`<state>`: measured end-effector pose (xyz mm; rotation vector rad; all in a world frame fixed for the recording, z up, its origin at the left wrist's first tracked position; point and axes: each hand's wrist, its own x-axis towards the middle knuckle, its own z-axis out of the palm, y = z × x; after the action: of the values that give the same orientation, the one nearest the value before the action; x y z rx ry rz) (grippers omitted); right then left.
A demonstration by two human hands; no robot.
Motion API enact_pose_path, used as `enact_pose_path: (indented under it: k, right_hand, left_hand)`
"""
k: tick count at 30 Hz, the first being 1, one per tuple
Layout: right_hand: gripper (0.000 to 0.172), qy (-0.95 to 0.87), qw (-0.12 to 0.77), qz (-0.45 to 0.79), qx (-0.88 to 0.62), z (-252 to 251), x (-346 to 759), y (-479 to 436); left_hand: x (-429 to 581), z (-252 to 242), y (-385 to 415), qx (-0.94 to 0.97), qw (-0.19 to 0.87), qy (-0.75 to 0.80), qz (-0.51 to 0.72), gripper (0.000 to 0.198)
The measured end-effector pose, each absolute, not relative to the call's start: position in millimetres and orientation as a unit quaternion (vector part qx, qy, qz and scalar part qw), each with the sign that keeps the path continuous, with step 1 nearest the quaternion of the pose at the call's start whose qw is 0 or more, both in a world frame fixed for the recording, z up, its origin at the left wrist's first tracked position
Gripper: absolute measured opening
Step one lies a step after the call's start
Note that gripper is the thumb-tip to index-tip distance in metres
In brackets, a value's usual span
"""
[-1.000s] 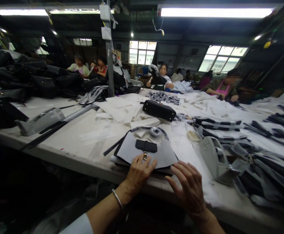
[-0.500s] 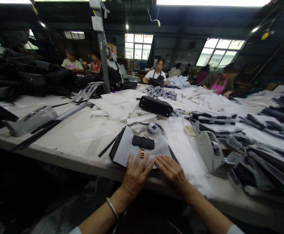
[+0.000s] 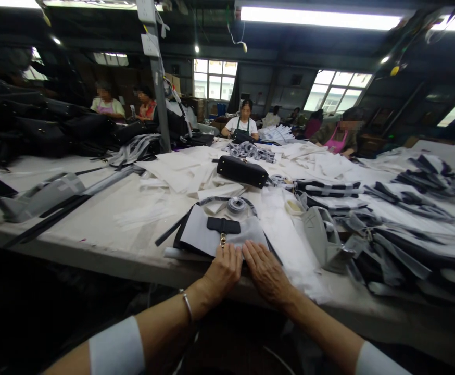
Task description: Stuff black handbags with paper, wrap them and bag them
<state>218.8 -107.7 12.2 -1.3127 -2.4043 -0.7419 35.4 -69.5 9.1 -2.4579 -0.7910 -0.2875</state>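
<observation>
From where I stand, the black bag [image 3: 230, 227], its front covered in pale sheeting, lies at the near edge of the table [image 3: 106, 205]. The right hand [image 3: 267, 272] rests on its lower edge, fingers straight; the left hand [image 3: 223, 272] touches beside the gold clasp [image 3: 223, 239], though I can't tell whether those fingers grip. A grey dispenser [image 3: 321, 240] stands to the right.

You are in a factory workshop for bags: a heap of black bags [image 3: 48, 125] fills ten o'clock, white sheets [image 3: 175, 171] litter the long worktable [image 3: 102, 216] before you, an aproned co-worker [image 3: 245, 123] is at twelve o'clock, and a tube light [image 3: 321, 18] hangs at one o'clock.
</observation>
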Motion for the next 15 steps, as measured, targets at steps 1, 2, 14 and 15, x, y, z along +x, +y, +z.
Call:
enact_pose_path:
  k: [1, 2, 14, 15]
  right_hand:
    - [0.057, -0.839, 0.145, -0.256, -0.459, 15.3, 217.8, -108.0]
    - [0.056, -0.842, 0.145, -0.243, -0.458, 19.3, 217.1, -108.4]
    - [0.062, -0.374, 0.526, 0.408, -0.646, 32.3, 232.0, -139.2]
    - [0.061, -0.368, 0.523, 0.437, -0.632, 31.2, 230.0, -137.4]
  left_hand:
    - [38.1, 9.5, -69.1, -0.911, 0.273, -0.290, -0.103, 0.041]
    - [40.6, 10.1, -68.5, -0.911, 0.278, -0.288, -0.101, 0.040]
    - [26.6, 3.7, -64.8, -0.903, 0.303, -0.258, -0.160, 0.046]
    - [24.9, 2.6, -65.9, -0.902, 0.303, -0.260, -0.164, 0.047]
